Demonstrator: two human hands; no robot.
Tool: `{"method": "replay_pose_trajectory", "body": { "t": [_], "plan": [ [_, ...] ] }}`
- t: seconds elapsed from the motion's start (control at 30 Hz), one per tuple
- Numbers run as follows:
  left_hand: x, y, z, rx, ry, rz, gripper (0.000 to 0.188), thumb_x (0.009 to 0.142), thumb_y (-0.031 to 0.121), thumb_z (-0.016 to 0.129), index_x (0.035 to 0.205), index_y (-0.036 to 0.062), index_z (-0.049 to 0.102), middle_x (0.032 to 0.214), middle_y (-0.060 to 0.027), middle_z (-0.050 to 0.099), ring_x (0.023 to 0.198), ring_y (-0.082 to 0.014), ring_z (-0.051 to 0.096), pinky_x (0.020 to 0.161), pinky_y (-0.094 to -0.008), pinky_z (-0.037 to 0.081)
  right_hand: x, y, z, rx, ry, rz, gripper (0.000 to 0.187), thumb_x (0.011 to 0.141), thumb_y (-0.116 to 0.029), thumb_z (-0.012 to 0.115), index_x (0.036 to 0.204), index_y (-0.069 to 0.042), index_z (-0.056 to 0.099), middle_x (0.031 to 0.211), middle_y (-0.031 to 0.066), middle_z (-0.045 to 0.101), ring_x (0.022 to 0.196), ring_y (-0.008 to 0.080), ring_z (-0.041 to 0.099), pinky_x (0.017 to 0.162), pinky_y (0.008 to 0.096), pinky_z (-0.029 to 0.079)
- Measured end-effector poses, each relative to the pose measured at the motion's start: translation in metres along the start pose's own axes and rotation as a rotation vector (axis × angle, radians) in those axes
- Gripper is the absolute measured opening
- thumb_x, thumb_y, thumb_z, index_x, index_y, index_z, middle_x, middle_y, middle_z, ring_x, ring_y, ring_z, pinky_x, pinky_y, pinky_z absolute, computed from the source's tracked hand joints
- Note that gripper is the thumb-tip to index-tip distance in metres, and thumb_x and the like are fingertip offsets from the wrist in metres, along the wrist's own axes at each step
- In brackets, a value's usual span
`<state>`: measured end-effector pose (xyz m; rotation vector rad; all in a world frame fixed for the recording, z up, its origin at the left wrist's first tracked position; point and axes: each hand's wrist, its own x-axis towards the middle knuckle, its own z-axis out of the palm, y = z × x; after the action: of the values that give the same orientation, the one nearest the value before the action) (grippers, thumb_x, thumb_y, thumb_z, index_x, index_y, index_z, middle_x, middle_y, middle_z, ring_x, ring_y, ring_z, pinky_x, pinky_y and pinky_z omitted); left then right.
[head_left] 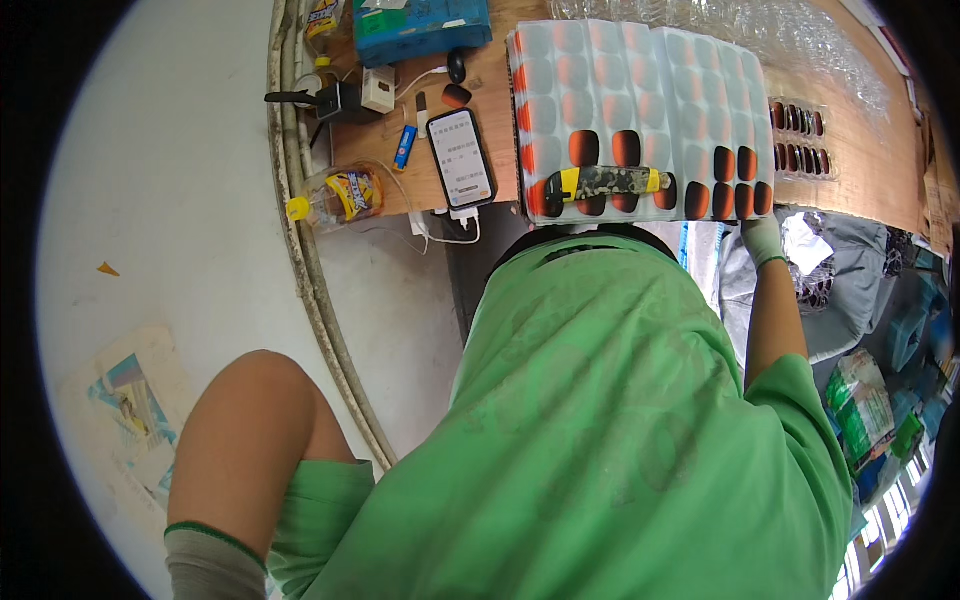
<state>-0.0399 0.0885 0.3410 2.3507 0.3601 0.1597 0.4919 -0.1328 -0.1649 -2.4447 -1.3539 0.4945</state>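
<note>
Plywood worktop point(870, 130) is spreading beneath the pocketed sheets point(645, 110), which are lying as two pale panels side by side at its near edge; a white wall point(180, 200) and some vertical-running pipes point(300, 230) are standing to their left. Dark lenses point(584, 149) with orange-red shading are resting in the near rows of the pocketed sheets, and a knife-like tool point(610, 184) with yellow ends and a camouflage-patterned handle is lying across some of them on the left panel. At the near right corner of the pocketed sheets, the gloved right hand point(763, 240) is reaching up to the edge; its fingers are mostly hidden, so I cannot tell whether they are pinching anything. Well apart, to the near left of the pocketed sheets, the left arm point(245, 440) is bending down, only its glove cuff point(215, 565) showing; I cannot tell how that hand is held. Just left of the pocketed sheets, a lit phone point(462, 160) is lying beside a blue lighter point(405, 148), with a yellow-capped bottle point(340, 195) resting farther left. Two clear trays point(800, 140) are holding more lenses just to the right of the pocketed sheets.
</note>
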Motion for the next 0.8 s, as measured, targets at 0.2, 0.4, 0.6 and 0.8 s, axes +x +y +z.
{"method": "replay_pose_trajectory", "body": {
  "t": [0.2, 0.4, 0.6, 0.8],
  "plan": [
    [0.002, -0.003, -0.001, -0.021, -0.013, 0.024, 0.030, 0.090, 0.033, 0.070, 0.094, 0.0044, 0.060, 0.084, -0.0096, 0.062, 0.078, -0.0213, 0.057, 0.069, -0.0377, 0.046, -0.004, -0.010, -0.009, 0.030, -0.067, 0.083, 0.043, 0.096, -0.039, 0.063, 0.126, -0.008, 0.061, 0.117, 0.0212, 0.070, 0.112, 0.0402, 0.065, 0.090, 0.0434, 0.051],
    [0.004, 0.000, -0.002, -0.024, -0.024, 0.028, 0.029, 0.090, 0.032, 0.070, 0.092, 0.0045, 0.059, 0.082, -0.0086, 0.061, 0.076, -0.0201, 0.056, 0.068, -0.0370, 0.045, -0.005, -0.012, -0.006, 0.083, 0.018, -0.035, 0.035, 0.098, -0.030, 0.060, 0.125, -0.008, 0.062, 0.120, 0.0221, 0.068, 0.113, 0.0409, 0.064, 0.090, 0.0440, 0.051],
    [0.009, -0.001, -0.003, -0.019, -0.048, 0.043, 0.029, 0.089, 0.030, 0.071, 0.091, 0.0047, 0.059, 0.081, -0.0076, 0.060, 0.074, -0.0189, 0.055, 0.066, -0.0363, 0.045, -0.008, -0.027, -0.010, 0.062, 0.006, 0.057, 0.036, 0.099, -0.033, 0.059, 0.123, -0.007, 0.063, 0.117, 0.0213, 0.069, 0.111, 0.0403, 0.064, 0.090, 0.0439, 0.052],
    [0.015, -0.007, 0.001, -0.032, -0.065, 0.075, 0.028, 0.089, 0.029, 0.071, 0.089, 0.0048, 0.058, 0.079, -0.0066, 0.060, 0.072, -0.0178, 0.055, 0.065, -0.0357, 0.044, -0.008, -0.036, -0.013, 0.121, -0.022, 0.127, 0.036, 0.097, -0.033, 0.064, 0.123, -0.008, 0.063, 0.117, 0.0205, 0.070, 0.111, 0.0386, 0.065, 0.090, 0.0422, 0.052]
  ]
}}
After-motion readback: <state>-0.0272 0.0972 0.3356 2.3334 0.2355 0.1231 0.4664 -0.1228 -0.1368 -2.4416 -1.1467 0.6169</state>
